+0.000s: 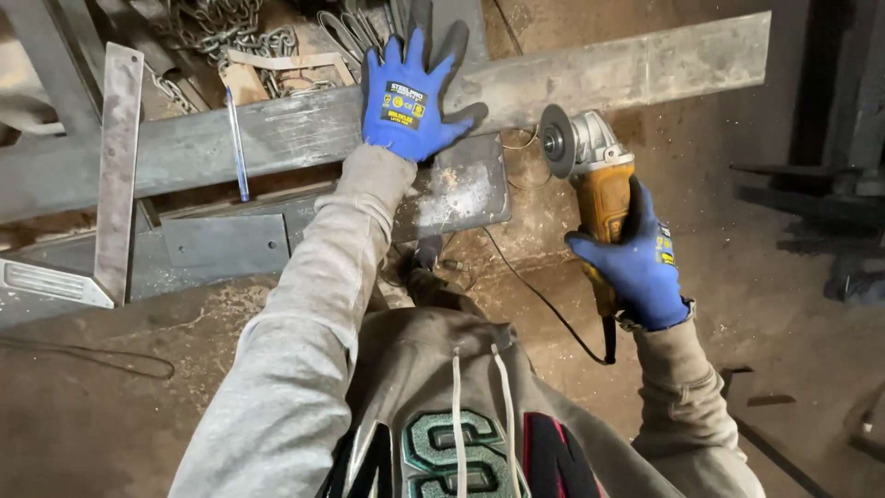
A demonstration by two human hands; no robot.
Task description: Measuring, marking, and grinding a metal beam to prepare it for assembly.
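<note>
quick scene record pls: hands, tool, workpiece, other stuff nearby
left hand: blue glove, fingers spread, palm flat on the steel bar
right hand: blue glove, wrapped round the yellow grinder
grinder: disc beside the bar's near edge; contact cannot be told; black cord trails to the floor
bar: long, flat, lying across other metal
nearby: blue pen on the bar, steel square at left, chain behind, steel plate under the bar
</note>
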